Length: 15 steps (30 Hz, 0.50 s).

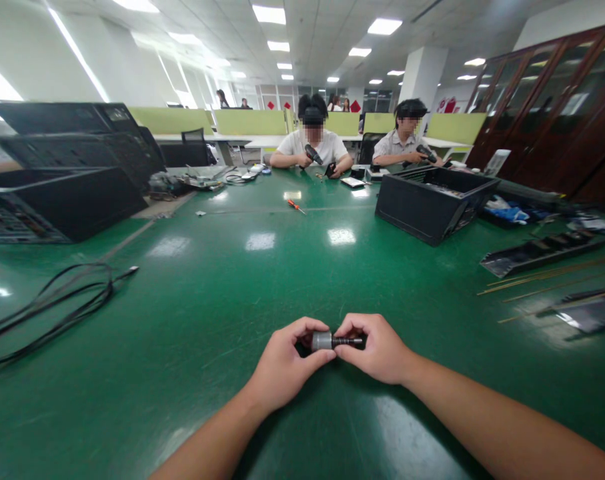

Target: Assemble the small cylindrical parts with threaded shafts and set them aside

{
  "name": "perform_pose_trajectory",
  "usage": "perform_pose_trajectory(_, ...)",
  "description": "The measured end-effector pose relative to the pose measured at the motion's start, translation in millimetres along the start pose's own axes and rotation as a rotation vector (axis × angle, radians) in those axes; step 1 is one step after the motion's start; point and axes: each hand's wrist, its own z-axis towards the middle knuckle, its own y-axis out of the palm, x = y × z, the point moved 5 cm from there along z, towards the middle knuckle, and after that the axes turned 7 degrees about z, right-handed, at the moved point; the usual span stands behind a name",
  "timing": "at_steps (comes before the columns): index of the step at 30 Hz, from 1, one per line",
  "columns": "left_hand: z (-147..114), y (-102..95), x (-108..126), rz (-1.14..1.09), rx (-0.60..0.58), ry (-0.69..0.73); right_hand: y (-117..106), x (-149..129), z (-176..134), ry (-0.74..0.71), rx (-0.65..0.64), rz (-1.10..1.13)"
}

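Between my hands, just above or on the green table top, is a small grey metal cylinder (323,341) with a thin, dark, ridged shaft (346,341) sticking out to the right. My left hand (287,363) is closed round the cylinder, thumb below and fingers above. With thumb and fingertips my right hand (377,347) grips the piece where the shaft meets the cylinder. The shaft's far end points into the right palm. I cannot tell whether the ridges are a thread or a spring.
Black cables (82,300) lie to the left, near a black computer case (102,200). An orange screwdriver (294,205) lies further back. At right are an open black case (417,207), a dark tray (542,252) and thin rods (537,280). Two people opposite hold power drills (313,155).
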Motion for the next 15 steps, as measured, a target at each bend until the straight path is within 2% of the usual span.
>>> perform_pose_trajectory(15,0.6,-1.1,1.1,0.000,0.005,0.003,-0.3,-0.4,-0.6,-0.008,0.007,-0.007)
